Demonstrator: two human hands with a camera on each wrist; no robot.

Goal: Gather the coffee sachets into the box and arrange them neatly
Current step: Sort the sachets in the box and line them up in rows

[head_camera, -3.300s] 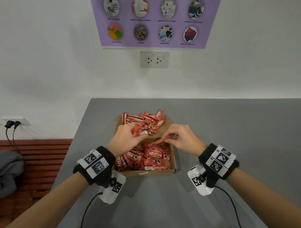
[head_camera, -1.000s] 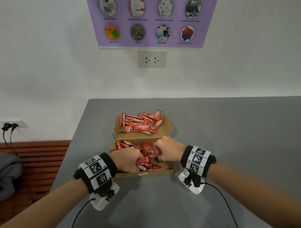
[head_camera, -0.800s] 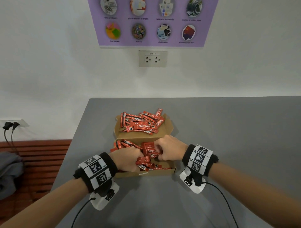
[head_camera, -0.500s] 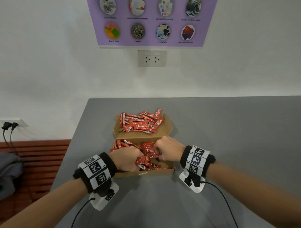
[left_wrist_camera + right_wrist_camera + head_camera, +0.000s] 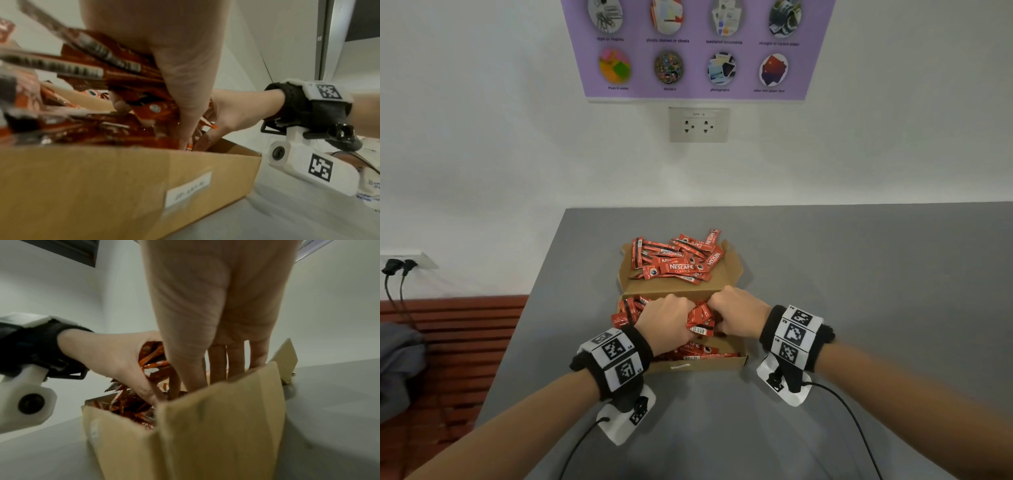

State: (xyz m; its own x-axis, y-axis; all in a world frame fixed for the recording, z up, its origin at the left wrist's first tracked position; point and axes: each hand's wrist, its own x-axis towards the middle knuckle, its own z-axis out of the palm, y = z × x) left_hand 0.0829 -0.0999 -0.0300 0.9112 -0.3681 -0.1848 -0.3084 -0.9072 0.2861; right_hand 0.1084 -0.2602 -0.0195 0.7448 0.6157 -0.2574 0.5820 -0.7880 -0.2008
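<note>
We see both hands inside the near compartment of the cardboard box point(image 5: 698, 366), which stands on the grey table point(image 5: 859, 274). The left hand point(image 5: 666, 323) is clenched around a bundle of red coffee sachets point(image 5: 700, 318); the right hand point(image 5: 739, 313), just to its right, reaches its fingers point(image 5: 218, 363) down among the same sachets, its exact grasp hidden. A loose pile of sachets point(image 5: 674, 262) lies on the opened lid flap point(image 5: 732, 270) at the far side. A wall socket point(image 5: 698, 125) and a purple poster point(image 5: 695, 48) occupy the wall beyond.
</note>
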